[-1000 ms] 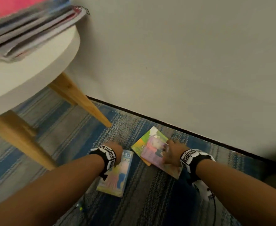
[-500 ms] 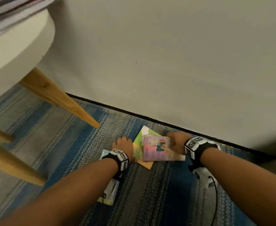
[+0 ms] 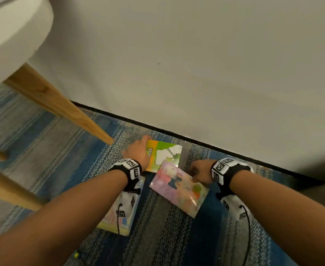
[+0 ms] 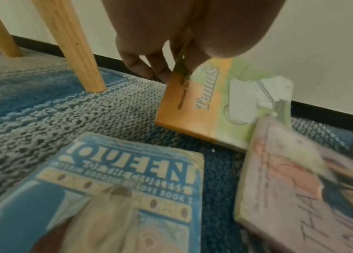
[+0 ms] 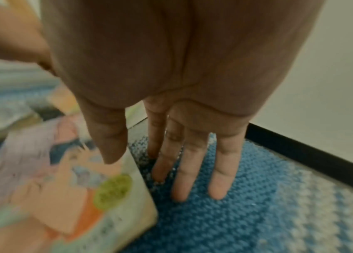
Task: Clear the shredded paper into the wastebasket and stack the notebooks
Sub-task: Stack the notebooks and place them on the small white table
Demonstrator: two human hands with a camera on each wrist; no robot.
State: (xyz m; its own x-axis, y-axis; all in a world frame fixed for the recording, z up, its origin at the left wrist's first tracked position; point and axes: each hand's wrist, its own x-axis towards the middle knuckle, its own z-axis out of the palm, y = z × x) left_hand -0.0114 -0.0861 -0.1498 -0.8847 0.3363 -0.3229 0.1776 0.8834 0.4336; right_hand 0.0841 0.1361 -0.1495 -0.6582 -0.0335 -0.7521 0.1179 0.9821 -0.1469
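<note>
Closest to me lies a blue book flat on the rug, under my left wrist. Its cover looks smooth and a bit worn, with big pale letters. The rug is bumpy and knitted, in blue and grey stripes.

Just past it is a pink book, thick and shiny, with a cartoon on the front. One side of it is lifted off the rug. My right hand holds it: my thumb sits on the cover at the edge and my other fingers reach down under that edge against the rug.

A little farther is an orange and green book, a flat rectangle, tipped up at one corner. My left hand pinches that corner with the fingertips. The pink book's far corner lies over its near edge.

Beside it a round wooden table leg stands on the rug. Behind is a smooth pale wall with a black strip along the bottom.
</note>
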